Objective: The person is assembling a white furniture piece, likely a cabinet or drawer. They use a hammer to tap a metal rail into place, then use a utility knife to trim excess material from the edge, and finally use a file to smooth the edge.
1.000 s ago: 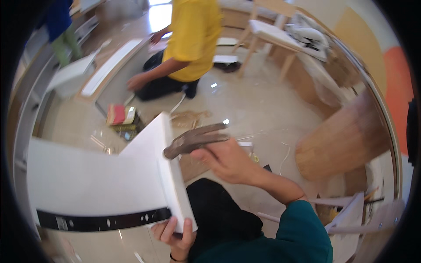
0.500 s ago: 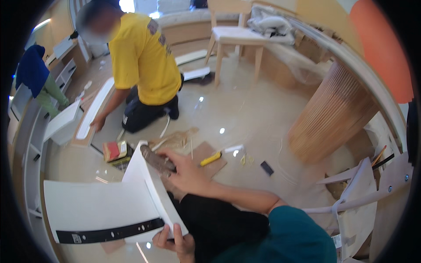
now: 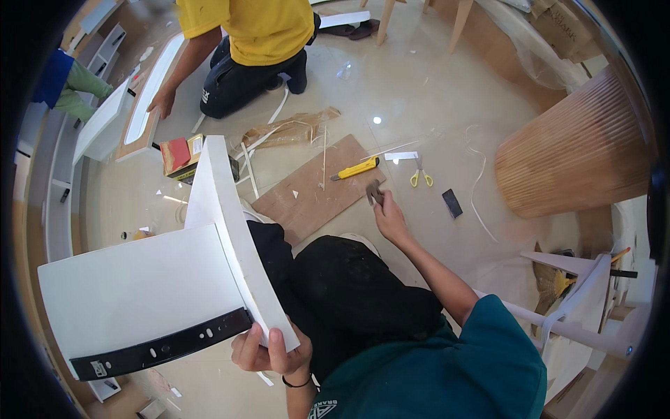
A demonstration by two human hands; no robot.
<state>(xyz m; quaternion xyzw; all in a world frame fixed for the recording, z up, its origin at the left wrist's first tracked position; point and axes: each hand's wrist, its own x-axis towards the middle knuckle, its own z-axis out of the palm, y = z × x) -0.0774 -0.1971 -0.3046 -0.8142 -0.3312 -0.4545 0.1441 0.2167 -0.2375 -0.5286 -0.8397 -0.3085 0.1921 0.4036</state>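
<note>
Grey hammer [image 3: 374, 191] in right hand [image 3: 389, 218] grip

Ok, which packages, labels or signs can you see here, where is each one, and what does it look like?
Small box: on the floor behind the upright white panel, rectangular, yellowish with a red face.
Brown wrapping: crumpled on the floor near the kneeling person, tan and papery.
White label: at the left end of the black strip on the panel that the left hand holds, small and rectangular.
No screens or signs are clearly visible.
</note>
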